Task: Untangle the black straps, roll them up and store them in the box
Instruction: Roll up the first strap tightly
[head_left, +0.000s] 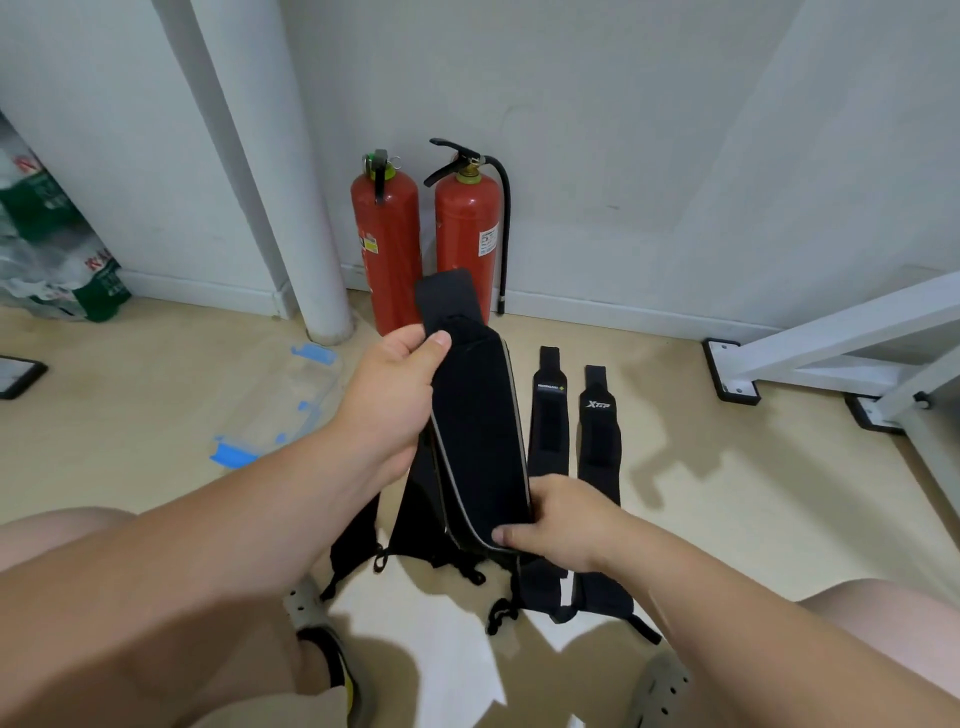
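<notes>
We see the left hand (395, 389) & right hand (563, 525) raised over the floor (753, 493), well apart, both clamped on one wide strap (478, 431). The left hand pinches it near the top w/ thumb on the front; the end flap sticks up past the fingers. The right hand grips the lower end, thumb laid across the grey-piped edge. The strap runs stretched btwn them, tilted, top end farther from us. Under it lies a tangle (415, 525) of black straps & cords on the floor, partly on a white sheet (441, 649). Just right of the held strap, two more lie flat side by side, not touching: a labelled strap (549, 421) & a logo strap (598, 441), near ends hidden behind the right wrist. The box (311, 384), clear w/ blue clips, sits on the floor to the left, apart from all the straps; we can't tell what's in it. At the wall stand a red extinguisher (387, 244) & a hosed extinguisher (467, 234), beside a white pipe (311, 260). A white frame (831, 338) is at far right. Bare knees & grey shoes show at the bottom edge.
</notes>
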